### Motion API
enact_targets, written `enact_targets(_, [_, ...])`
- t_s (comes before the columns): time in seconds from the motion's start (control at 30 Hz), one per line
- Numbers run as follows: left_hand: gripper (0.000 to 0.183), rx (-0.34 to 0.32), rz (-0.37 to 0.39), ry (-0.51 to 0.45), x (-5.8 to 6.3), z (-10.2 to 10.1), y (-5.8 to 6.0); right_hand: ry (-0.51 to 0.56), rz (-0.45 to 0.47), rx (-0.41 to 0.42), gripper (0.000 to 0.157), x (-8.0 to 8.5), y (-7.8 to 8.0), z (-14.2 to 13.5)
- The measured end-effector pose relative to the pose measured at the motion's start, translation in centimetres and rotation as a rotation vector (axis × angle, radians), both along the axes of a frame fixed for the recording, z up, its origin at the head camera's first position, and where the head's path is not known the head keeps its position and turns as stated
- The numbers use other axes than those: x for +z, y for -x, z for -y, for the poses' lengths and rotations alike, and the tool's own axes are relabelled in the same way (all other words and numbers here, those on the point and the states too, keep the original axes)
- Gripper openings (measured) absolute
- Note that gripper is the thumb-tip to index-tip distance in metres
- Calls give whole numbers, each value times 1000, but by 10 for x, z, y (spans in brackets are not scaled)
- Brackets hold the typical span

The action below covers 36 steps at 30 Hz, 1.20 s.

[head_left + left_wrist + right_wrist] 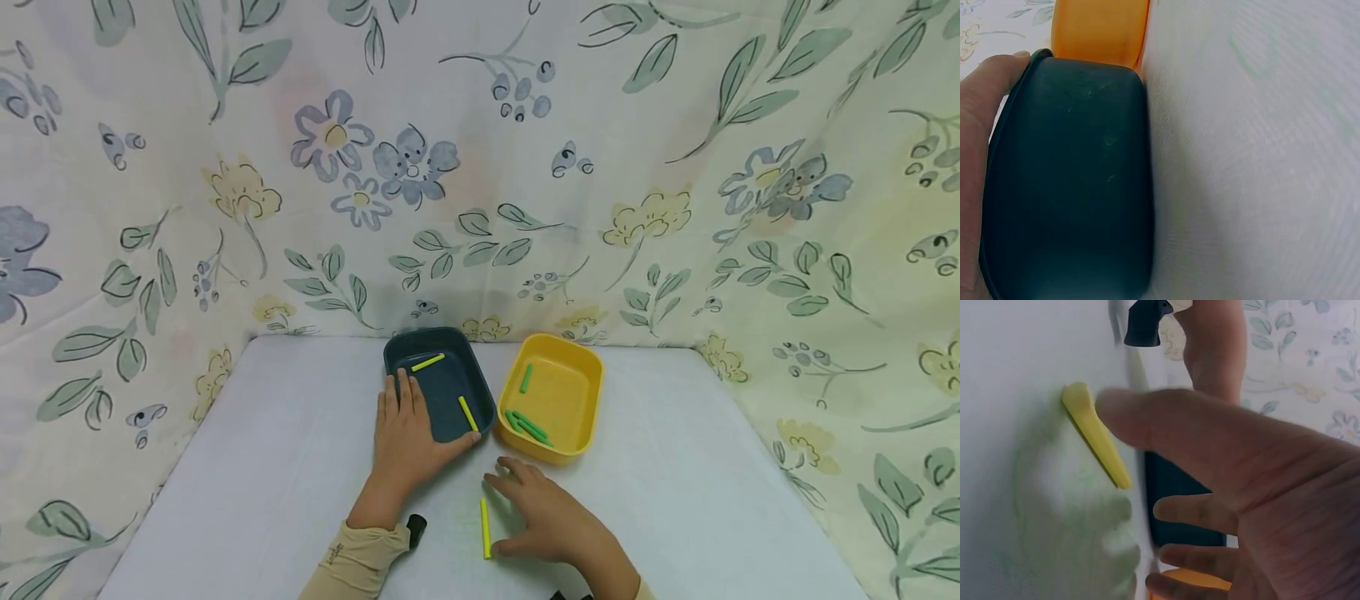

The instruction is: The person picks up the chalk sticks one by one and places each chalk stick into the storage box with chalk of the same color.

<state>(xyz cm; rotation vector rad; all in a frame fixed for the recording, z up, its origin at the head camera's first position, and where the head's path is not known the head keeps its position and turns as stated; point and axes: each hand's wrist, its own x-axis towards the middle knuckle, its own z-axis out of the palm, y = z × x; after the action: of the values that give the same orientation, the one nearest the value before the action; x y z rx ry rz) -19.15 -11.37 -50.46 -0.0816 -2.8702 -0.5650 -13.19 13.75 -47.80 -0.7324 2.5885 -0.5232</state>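
My left hand [407, 442] lies over the near left side of a dark blue tray [444, 392], fingers extended and thumb along its near rim. Two yellow chalk sticks are inside that tray, one at the back [428, 362] and another by the right wall [468, 414]. A third yellow chalk stick [485, 530] lies on the white cloth in front. Over it reaches my right hand [553, 518], its thumb tip right beside the chalk's near end and its other fingers spread beyond. In the right wrist view the thumb tip overlaps the edge of the chalk [1099, 440].
Right of the dark tray stands a yellow tray [567, 392] holding several green chalk sticks [531, 427]. Faint green smudges [1054, 531] mark the cloth near the loose chalk. A floral curtain [480, 167] rises behind the table and along both sides.
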Motion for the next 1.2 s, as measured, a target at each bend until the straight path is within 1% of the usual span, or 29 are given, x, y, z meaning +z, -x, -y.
enact_targets(0.23, [147, 0, 12, -16, 0, 0, -1, -63, -7, 20, 104, -3, -5, 0])
enact_targets(0.4, [147, 6, 11, -16, -1, 0, 0, -87, -39, 30, 104, -3, -10, 1])
enact_targets(0.53, [147, 9, 1, -7, -1, 0, -1, -92, -76, 45, 96, -3, -13, 2])
enact_targets(0.77, [147, 10, 5, -4, -2, 0, 0, -87, -118, 38, 71, -5, -15, 4])
enact_targets(0.83, [147, 10, 3, -4, -2, 0, 0, -77, -128, 38, 69, -6, -15, 4])
enact_targets(1.07, [147, 8, -7, -4, -1, 0, -1, -92, -119, 24, 84, -6, -14, 11])
enact_targets(1.2, [147, 12, -15, -1, 0, -1, -2, -101, -134, 25, 86, -8, -12, 15])
